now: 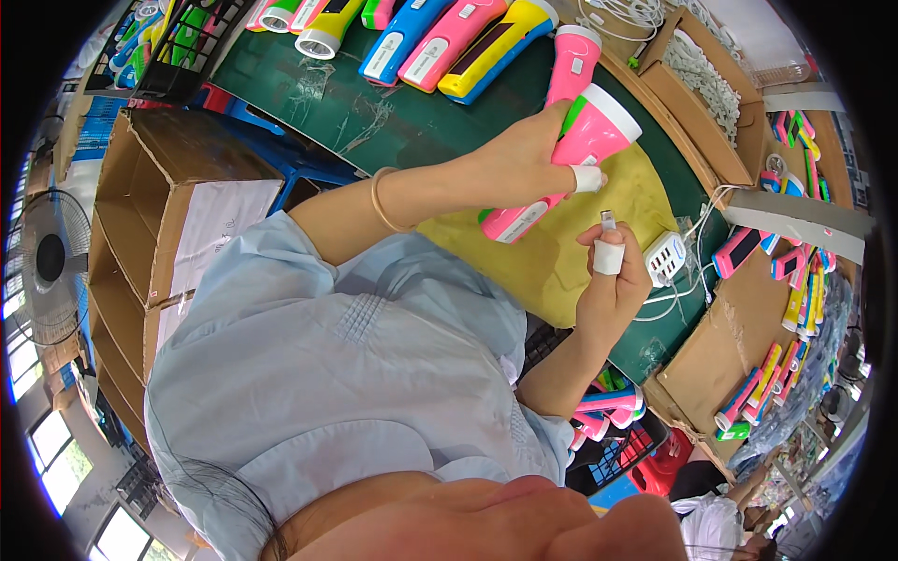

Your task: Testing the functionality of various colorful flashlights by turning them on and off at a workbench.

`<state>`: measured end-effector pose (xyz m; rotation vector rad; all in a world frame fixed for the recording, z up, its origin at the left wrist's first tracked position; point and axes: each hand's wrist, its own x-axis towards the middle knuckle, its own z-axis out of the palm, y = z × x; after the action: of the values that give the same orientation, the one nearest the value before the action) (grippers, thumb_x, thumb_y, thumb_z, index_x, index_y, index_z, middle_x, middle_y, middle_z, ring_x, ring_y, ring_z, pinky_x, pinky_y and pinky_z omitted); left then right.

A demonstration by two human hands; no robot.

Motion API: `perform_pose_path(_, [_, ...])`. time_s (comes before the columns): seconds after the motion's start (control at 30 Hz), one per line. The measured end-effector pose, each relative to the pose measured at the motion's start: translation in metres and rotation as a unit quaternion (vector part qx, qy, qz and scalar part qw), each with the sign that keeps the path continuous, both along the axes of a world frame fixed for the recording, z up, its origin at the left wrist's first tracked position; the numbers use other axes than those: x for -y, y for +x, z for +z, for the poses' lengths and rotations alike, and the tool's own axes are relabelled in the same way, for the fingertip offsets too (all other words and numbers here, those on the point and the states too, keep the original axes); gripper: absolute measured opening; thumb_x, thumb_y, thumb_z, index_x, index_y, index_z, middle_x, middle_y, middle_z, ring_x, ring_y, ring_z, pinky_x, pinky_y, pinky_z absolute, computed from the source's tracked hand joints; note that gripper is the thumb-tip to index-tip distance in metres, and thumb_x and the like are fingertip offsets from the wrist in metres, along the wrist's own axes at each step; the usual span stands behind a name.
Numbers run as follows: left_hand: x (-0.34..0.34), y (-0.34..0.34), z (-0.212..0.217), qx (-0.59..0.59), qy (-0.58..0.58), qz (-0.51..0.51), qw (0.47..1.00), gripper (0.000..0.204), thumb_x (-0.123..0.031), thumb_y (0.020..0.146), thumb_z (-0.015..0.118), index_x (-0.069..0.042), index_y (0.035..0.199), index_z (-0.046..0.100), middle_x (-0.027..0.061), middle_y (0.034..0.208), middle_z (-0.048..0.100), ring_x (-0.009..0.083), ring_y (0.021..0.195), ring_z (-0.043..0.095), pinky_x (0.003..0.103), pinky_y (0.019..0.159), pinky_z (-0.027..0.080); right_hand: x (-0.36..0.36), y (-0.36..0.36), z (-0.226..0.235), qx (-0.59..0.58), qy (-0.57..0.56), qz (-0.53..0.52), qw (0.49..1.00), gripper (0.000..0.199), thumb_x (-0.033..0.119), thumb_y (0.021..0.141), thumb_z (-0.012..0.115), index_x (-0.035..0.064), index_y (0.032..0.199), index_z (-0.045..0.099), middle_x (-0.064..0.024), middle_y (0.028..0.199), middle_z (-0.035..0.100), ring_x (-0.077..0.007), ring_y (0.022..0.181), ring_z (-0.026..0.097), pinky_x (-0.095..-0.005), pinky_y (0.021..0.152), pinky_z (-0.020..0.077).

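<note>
My left hand (535, 157), with a bracelet on the wrist and white tape round one digit, is wrapped round a pink and green flashlight (599, 137) with a white head. The flashlight is held tilted above a yellow cloth (533, 271). Lower and to the right, my right hand (615, 280) pinches a small plug with a metal end, which looks like a USB plug (608, 221). White tape covers a digit of this hand too. Close beside it lies a white multi-port USB charger (666, 259) with white cables (697, 224).
On the green table (374, 122), several pink, yellow and blue flashlights (458, 42) lie along the far side. An open carton of white parts (702, 79) stands at the back right. Left are a cardboard shelf box (150, 215) and a fan (51, 257). More flashlights (762, 388) lie right.
</note>
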<state>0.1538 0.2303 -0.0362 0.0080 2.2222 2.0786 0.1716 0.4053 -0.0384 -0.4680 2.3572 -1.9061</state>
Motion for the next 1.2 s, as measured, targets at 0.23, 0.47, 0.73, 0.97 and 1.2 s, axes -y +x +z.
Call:
perform_pose_path(0.23, [0.008, -0.004, -0.003, -0.095, -0.039, -0.106, 0.989, 0.094, -0.024, 0.070, 0.067, 0.010, 0.135, 0.008, 0.0217, 0.103, 0.050, 0.0248, 0.093, 0.054, 0.033, 0.078, 0.043, 0.000, -0.013, 0.024, -0.051, -0.014, 0.052, 0.997, 0.022, 0.013, 0.088, 0.047, -0.0013, 0.071, 0.049, -0.0032, 0.064, 0.048, -0.0097, 0.059, 0.043, -0.0220, 0.054, 0.0316])
perform_pose_path(0.47, [-0.001, 0.000, 0.012, -0.010, -0.117, -0.078, 0.990, 0.067, -0.020, 0.066, 0.069, 0.004, 0.120, 0.037, 0.0130, 0.098, 0.051, 0.0187, 0.087, 0.051, 0.028, 0.077, 0.042, 0.009, -0.020, 0.025, -0.075, 0.111, 0.029, 0.991, 0.018, 0.011, 0.084, 0.055, -0.0037, 0.073, 0.052, -0.0088, 0.059, 0.047, -0.0152, 0.051, 0.044, -0.0270, 0.049, 0.0344])
perform_pose_path(0.73, [-0.011, 0.001, -0.009, -0.118, -0.180, 0.008, 0.976, 0.069, -0.020, 0.063, 0.068, 0.009, 0.116, 0.036, 0.0218, 0.104, 0.048, 0.0308, 0.097, 0.049, 0.035, 0.084, 0.040, 0.016, -0.017, 0.026, -0.114, 0.284, -0.012, 0.952, 0.020, 0.014, 0.084, 0.055, -0.0016, 0.071, 0.051, -0.0153, 0.061, 0.049, -0.0306, 0.053, 0.049, -0.0360, 0.049, 0.0369])
perform_pose_path(0.97, [-0.005, -0.006, -0.014, -0.103, -0.139, 0.043, 0.984, 0.062, -0.026, 0.071, 0.067, 0.004, 0.116, 0.038, 0.0161, 0.100, 0.050, 0.0263, 0.091, 0.052, 0.034, 0.079, 0.043, 0.010, -0.009, 0.003, -0.233, 0.179, -0.069, 0.953, 0.018, 0.003, 0.084, 0.046, 0.0024, 0.097, 0.058, -0.0143, 0.068, 0.058, -0.0283, 0.059, 0.058, -0.0345, 0.052, 0.0416])
perform_pose_path(1.2, [-0.015, -0.011, -0.002, 0.015, 0.218, 0.055, 0.974, 0.041, -0.041, 0.088, 0.049, -0.003, 0.104, 0.050, 0.0031, 0.083, 0.055, 0.0076, 0.070, 0.054, 0.023, 0.061, 0.046, 0.007, -0.015, -0.003, 0.090, -0.089, 0.020, 0.992, 0.033, 0.017, 0.091, 0.046, -0.0004, 0.119, 0.049, -0.0108, 0.100, 0.059, -0.0142, 0.090, 0.056, -0.0236, 0.075, 0.0429])
